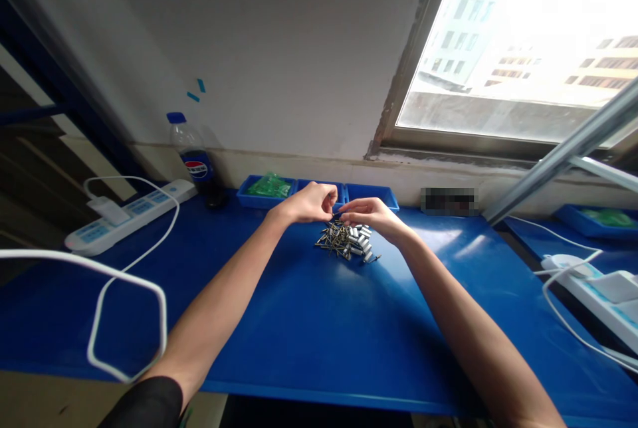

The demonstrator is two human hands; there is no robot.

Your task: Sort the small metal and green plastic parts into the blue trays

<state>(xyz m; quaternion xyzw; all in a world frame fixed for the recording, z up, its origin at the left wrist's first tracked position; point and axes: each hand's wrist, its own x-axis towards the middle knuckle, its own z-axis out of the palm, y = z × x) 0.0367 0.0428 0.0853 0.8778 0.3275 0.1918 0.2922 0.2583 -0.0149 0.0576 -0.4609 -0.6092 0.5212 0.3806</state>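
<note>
A pile of thin brass-coloured pins (333,239) lies on the blue table, mixed on its right side with short silver cylinders (359,236). Just above the pile's back edge, my left hand (314,203) is closed in a pinch. Facing it from the right, my right hand (369,214) also has its fingers pressed together. The fingertips of both hands nearly meet. Something small and dark shows between them, too small to make out.
Behind my hands stand blue trays, the left one (264,201) holding green plastic. A cola bottle (198,165) and a white power strip (130,218) are at the left. A white cable (163,312) loops near my left forearm. Another power strip (598,288) lies at the right.
</note>
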